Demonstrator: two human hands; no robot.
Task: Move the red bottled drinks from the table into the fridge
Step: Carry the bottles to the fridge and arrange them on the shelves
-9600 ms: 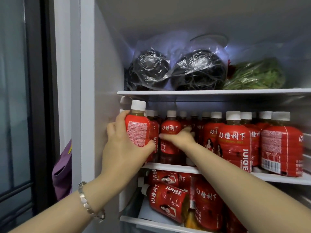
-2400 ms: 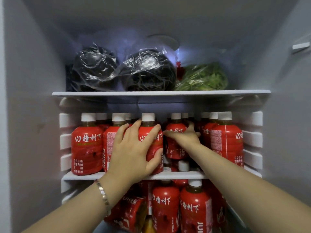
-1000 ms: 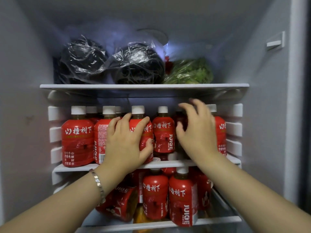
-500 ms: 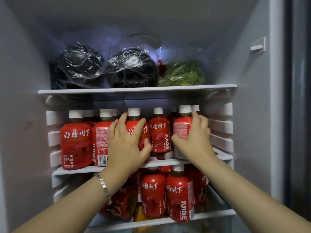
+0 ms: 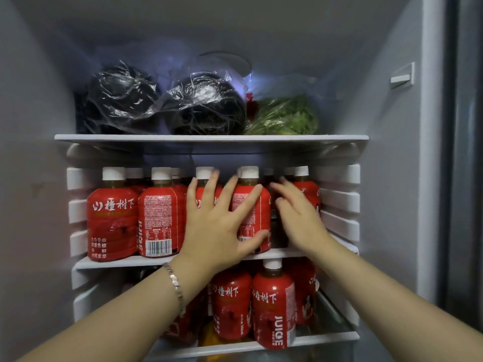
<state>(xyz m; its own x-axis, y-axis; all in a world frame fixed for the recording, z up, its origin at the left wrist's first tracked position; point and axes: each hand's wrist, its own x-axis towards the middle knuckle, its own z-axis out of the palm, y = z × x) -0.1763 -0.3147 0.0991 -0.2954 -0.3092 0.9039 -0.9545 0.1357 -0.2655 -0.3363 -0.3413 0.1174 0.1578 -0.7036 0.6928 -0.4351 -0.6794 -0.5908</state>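
Head view: left hand (image 5: 214, 228), fingers splayed flat, steadies the red plastic white-capped bottles (image 5: 258, 215) under its fingertips on the white fridge shelf (image 5: 125, 261), seemingly squaring the row, while right hand (image 5: 300, 218), fingers loosely apart, reaches the neighbouring bottle (image 5: 309, 192) beside them.

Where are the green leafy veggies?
Head view: the bagged green leafy vegetables lie on the white top shelf, right side, beside a plastic-wrapped dark bundle.
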